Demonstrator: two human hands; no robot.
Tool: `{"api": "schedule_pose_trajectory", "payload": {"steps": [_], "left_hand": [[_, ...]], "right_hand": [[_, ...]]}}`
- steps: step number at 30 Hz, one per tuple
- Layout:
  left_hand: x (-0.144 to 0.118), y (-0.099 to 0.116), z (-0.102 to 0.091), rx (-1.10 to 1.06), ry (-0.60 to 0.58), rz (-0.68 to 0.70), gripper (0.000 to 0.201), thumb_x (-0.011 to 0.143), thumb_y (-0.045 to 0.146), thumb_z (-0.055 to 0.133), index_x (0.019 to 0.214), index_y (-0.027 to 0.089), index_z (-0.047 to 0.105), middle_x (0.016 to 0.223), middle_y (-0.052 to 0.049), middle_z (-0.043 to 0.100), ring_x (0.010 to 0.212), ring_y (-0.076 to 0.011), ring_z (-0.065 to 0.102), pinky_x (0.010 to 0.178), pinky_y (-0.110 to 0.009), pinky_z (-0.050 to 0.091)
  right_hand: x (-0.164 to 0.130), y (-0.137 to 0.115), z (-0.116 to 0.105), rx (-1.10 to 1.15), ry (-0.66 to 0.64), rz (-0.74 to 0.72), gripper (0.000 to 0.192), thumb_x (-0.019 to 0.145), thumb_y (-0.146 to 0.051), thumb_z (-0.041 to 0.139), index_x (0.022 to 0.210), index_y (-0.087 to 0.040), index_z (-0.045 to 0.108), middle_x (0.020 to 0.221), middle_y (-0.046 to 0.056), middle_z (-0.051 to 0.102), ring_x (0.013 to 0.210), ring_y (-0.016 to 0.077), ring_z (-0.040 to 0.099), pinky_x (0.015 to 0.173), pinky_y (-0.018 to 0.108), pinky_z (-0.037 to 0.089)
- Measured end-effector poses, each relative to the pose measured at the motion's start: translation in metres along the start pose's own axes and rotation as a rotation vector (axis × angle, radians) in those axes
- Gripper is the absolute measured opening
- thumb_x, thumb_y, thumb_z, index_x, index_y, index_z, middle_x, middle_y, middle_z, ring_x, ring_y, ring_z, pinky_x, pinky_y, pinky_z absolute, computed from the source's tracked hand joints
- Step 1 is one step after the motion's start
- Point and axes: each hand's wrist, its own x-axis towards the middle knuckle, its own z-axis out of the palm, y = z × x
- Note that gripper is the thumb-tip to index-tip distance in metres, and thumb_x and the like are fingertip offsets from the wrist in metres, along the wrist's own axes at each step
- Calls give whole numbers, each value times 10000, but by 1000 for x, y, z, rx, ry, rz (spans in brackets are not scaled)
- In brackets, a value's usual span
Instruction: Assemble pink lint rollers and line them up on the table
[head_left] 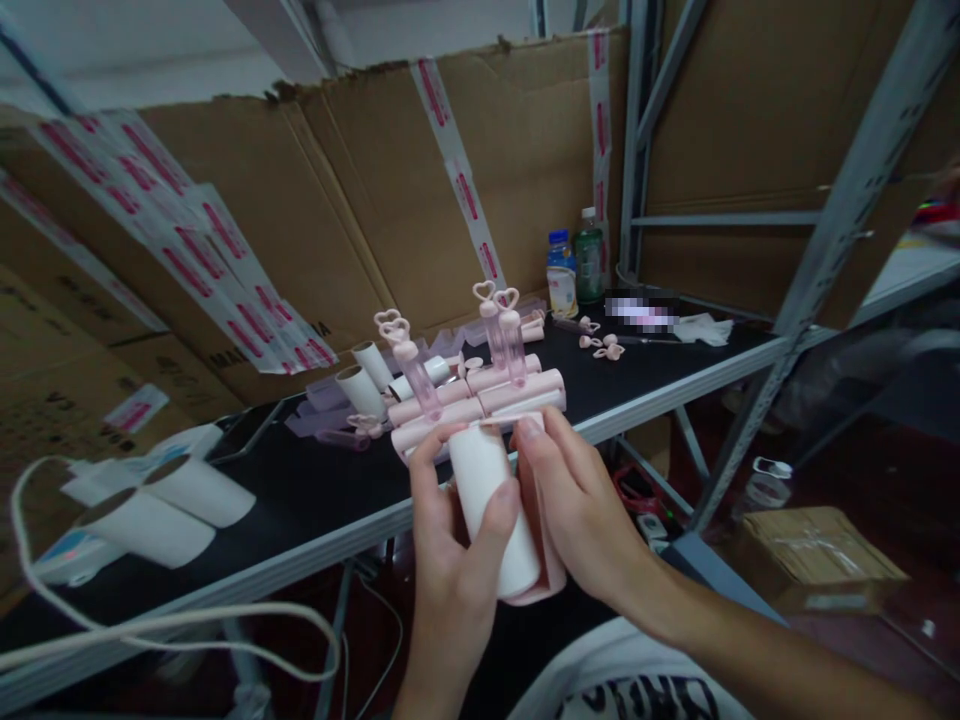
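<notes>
My left hand (459, 585) is closed around a white paper tube (484, 500), its thumb lying across the side. My right hand (585, 505) pinches the upper edge of a pink sheet (553, 572) that curves around the tube's right and lower side. Both are held in front of the shelf edge, tilted. Just beyond my fingers lie several pink-wrapped rolls (523, 393). Slim clear pink tubes with heart-shaped tops stand on these rolls, one group at left (420, 380) and another at right (513, 345). My fingers partly hide the sheet.
Two bare white tubes (199, 490) lie at left beside a white cable (45, 620). More white tubes (361, 390) stand behind the rolls. A blue-capped bottle (561, 275) and green bottle (589, 260) stand at the back. A metal upright (847, 190) rises at right, near a cardboard box (821, 560).
</notes>
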Motion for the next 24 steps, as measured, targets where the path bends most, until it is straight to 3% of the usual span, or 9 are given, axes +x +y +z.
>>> {"api": "schedule_pose_trajectory", "payload": {"steps": [5, 15, 20, 24], "left_hand": [[-4, 1, -5, 151, -59, 15, 594, 883, 438, 768, 1374, 307, 460, 990, -4, 692, 725, -162, 646, 608, -226, 516], [0, 8, 1, 165, -79, -9, 661, 829, 415, 812, 1377, 284, 466, 1192, -66, 720, 1009, -262, 731, 775, -290, 552], [-1, 8, 0, 220, -75, 29, 637, 825, 439, 816, 1348, 301, 480, 1165, -42, 716, 997, -250, 721, 802, -292, 555], [0, 8, -2, 232, -86, 19, 649, 822, 444, 820, 1353, 305, 473, 1103, -28, 708, 934, -233, 717, 732, -268, 540]], "right_hand": [[6, -3, -4, 135, -23, -11, 346, 1059, -551, 498, 903, -247, 551, 825, -40, 596, 743, 157, 565, 680, 293, 434], [6, -10, -7, 134, 33, -58, 312, 1077, -486, 476, 939, -219, 561, 854, -4, 625, 778, 168, 600, 702, 307, 442], [7, -11, -8, 107, 41, -66, 301, 1071, -470, 468, 926, -220, 553, 846, 7, 631, 770, 179, 603, 684, 314, 419], [6, -12, -7, 104, 51, -53, 305, 1072, -473, 461, 936, -219, 561, 856, 12, 644, 776, 183, 607, 698, 316, 422]]}}
